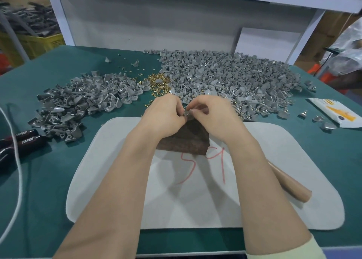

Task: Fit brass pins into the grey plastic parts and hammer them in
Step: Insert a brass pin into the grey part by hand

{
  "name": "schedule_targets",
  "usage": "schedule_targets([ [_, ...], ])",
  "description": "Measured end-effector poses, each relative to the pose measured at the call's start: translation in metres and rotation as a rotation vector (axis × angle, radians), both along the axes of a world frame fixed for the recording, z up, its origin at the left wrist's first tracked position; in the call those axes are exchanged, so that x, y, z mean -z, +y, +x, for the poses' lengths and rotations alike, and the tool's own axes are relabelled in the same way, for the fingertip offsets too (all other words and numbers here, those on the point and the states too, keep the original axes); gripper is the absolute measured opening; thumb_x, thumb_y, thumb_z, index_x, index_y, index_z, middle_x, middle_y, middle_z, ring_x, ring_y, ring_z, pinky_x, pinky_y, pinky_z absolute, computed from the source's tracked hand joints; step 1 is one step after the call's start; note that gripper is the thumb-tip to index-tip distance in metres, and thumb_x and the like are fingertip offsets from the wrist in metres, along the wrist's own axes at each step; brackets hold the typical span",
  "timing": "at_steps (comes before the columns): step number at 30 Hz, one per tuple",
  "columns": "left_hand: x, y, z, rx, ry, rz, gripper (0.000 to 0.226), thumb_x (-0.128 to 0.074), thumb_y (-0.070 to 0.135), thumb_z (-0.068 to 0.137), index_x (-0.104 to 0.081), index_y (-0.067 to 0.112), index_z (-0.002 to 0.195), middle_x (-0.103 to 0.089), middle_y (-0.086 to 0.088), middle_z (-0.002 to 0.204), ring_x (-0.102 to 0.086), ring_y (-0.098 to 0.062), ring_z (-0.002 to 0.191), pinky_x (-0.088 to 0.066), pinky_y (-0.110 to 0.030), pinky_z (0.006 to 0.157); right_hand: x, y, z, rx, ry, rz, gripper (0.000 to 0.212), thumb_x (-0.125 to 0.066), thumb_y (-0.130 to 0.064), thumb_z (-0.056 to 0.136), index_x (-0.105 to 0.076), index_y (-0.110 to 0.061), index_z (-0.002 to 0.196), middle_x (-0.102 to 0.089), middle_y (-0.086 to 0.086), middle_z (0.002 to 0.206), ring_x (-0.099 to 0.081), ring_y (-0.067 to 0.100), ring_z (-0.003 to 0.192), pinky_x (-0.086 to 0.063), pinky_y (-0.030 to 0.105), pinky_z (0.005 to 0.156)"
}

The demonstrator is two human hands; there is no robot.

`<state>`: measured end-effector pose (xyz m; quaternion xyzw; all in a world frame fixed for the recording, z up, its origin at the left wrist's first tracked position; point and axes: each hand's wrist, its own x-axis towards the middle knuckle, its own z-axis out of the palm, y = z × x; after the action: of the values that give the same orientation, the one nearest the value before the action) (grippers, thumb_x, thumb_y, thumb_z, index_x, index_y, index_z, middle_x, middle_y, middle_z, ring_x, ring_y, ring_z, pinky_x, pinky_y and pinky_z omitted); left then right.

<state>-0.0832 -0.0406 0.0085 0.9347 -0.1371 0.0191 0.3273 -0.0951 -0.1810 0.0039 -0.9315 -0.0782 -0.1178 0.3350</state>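
Observation:
My left hand (166, 113) and my right hand (211, 113) meet over the far edge of a dark wooden block (186, 141). Between their fingertips they pinch one small grey plastic part (187, 112); any pin in it is hidden by my fingers. A small heap of brass pins (156, 82) lies just beyond my hands. A large pile of grey parts (231, 76) spreads to the back right, a smaller pile (82, 100) to the left.
The block sits on a white mat (274, 180) marked with red strokes, on a green table (49, 180). A wooden handle (288, 184) lies at the mat's right edge. Black-handled tools (23, 139) and a white cable (15, 160) lie at left, a white packet (337, 111) at right.

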Motion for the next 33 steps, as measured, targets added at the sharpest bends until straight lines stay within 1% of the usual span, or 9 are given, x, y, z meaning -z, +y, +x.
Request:
schedule_targets([
  [11, 0.000, -0.001, -0.001, -0.006, -0.010, 0.005, 0.021, -0.067, 0.024, 0.084, -0.055, 0.025, 0.068, -0.054, 0.011, 0.069, -0.060, -0.023, 0.086, -0.052, -0.037, 0.080, 0.001, 0.003, 0.000, 0.015, 0.006, -0.104, 0.014, -0.057, -0.011, 0.090, -0.069, -0.016, 0.095, -0.069, 0.003, 0.095, -0.059, 0.019, 0.090, -0.047, 0.032, 0.085],
  [14, -0.001, -0.001, -0.002, -0.018, -0.008, 0.013, 0.023, -0.066, 0.021, 0.084, -0.055, 0.025, 0.065, -0.055, 0.009, 0.068, -0.061, -0.024, 0.086, -0.052, -0.037, 0.079, -0.002, -0.001, -0.002, 0.033, 0.023, 0.016, 0.019, -0.056, -0.011, 0.091, -0.070, -0.016, 0.102, -0.070, 0.002, 0.096, -0.063, 0.017, 0.092, -0.047, 0.030, 0.088],
  [17, -0.002, -0.001, -0.003, -0.033, -0.005, 0.016, 0.018, -0.065, 0.018, 0.085, -0.061, 0.017, 0.067, -0.064, -0.003, 0.073, -0.062, -0.026, 0.088, -0.053, -0.038, 0.081, -0.006, -0.022, -0.005, 0.269, -0.013, 0.128, 0.021, -0.051, -0.016, 0.094, -0.068, -0.013, 0.107, -0.070, 0.006, 0.101, -0.064, 0.024, 0.095, -0.050, 0.039, 0.091],
  [19, -0.002, -0.002, -0.004, -0.046, -0.003, 0.016, 0.014, -0.063, 0.016, 0.084, -0.063, 0.013, 0.071, -0.068, -0.013, 0.079, -0.063, -0.029, 0.090, -0.053, -0.039, 0.081, -0.005, -0.035, -0.009, 0.396, 0.115, -0.117, 0.027, -0.057, -0.031, 0.090, -0.069, -0.008, 0.099, -0.070, 0.009, 0.093, -0.064, 0.029, 0.090, -0.051, 0.037, 0.084],
  [21, -0.002, -0.002, -0.004, -0.069, -0.004, 0.004, 0.012, -0.063, 0.017, 0.083, -0.066, 0.012, 0.073, -0.067, -0.009, 0.077, -0.062, -0.029, 0.088, -0.053, -0.040, 0.081, -0.004, -0.035, -0.012, 0.403, 0.349, -0.246, 0.042, -0.060, -0.046, 0.086, -0.069, -0.006, 0.096, -0.069, 0.011, 0.093, -0.063, 0.030, 0.088, -0.048, 0.033, 0.077],
  [24, -0.002, -0.002, -0.004, -0.104, -0.002, -0.010, 0.016, -0.064, 0.020, 0.082, -0.067, 0.004, 0.078, -0.067, -0.008, 0.081, -0.062, -0.029, 0.087, -0.052, -0.040, 0.083, -0.004, -0.030, -0.007, 0.310, 0.477, -0.281, 0.031, -0.058, -0.031, 0.090, -0.068, -0.003, 0.101, -0.066, 0.014, 0.098, -0.060, 0.031, 0.092, -0.046, 0.031, 0.075],
  [27, -0.003, -0.001, -0.005, -0.135, 0.024, 0.010, 0.018, -0.066, 0.023, 0.082, -0.069, 0.006, 0.077, -0.069, -0.011, 0.087, -0.062, -0.030, 0.089, -0.051, -0.040, 0.084, -0.007, -0.032, -0.007, 0.279, 0.446, -0.176, 0.026, -0.054, -0.023, 0.092, -0.065, 0.001, 0.088, -0.062, 0.011, 0.071, -0.062, 0.029, 0.072, -0.049, 0.030, 0.064],
  [30, -0.004, -0.001, -0.005, -0.142, 0.053, 0.026, 0.019, -0.066, 0.025, 0.083, -0.070, 0.008, 0.076, -0.069, -0.010, 0.089, -0.062, -0.030, 0.090, -0.051, -0.041, 0.086, -0.013, -0.037, -0.014, 0.302, 0.345, -0.044, 0.012, -0.052, -0.017, 0.092, -0.055, -0.005, 0.093, -0.066, 0.008, 0.077, -0.070, 0.021, 0.066, -0.057, 0.044, 0.073],
  [33, -0.005, 0.000, -0.006, -0.136, 0.069, 0.043, 0.020, -0.066, 0.027, 0.083, -0.070, 0.009, 0.075, -0.069, -0.010, 0.086, -0.062, -0.030, 0.088, -0.051, -0.041, 0.085, -0.026, -0.040, -0.022, 0.296, 0.094, -0.010, 0.008, -0.053, -0.023, 0.089, -0.053, -0.016, 0.088, -0.066, 0.004, 0.075, -0.065, 0.018, 0.057, -0.056, 0.045, 0.070],
])
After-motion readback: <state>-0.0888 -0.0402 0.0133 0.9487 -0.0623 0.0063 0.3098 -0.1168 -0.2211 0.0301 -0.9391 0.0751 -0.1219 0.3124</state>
